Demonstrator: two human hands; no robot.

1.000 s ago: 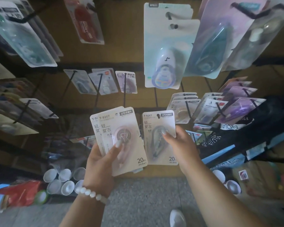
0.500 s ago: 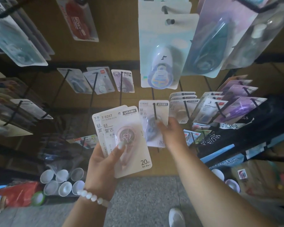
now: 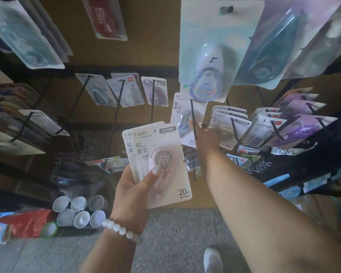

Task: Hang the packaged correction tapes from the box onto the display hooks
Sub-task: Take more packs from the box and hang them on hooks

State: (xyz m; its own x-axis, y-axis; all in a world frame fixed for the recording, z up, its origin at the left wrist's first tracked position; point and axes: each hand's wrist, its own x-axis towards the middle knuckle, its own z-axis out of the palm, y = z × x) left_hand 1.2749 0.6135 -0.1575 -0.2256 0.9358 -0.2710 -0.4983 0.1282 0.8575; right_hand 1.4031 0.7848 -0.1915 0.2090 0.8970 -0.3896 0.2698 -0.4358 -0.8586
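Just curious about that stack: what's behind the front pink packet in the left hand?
Behind the front pink packet, the left hand holds at least one more matching packet; only its left edge shows. The rest is covered, so the count is unclear.

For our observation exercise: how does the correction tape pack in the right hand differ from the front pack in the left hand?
The right-hand pack is on a display hook; the left-hand front pack is off the hooks. The right hand reaches up to its pack, while the left hand holds its pack with another behind. The right-hand tape looks bluish-grey, the left pinkish. Both show similar printed text.
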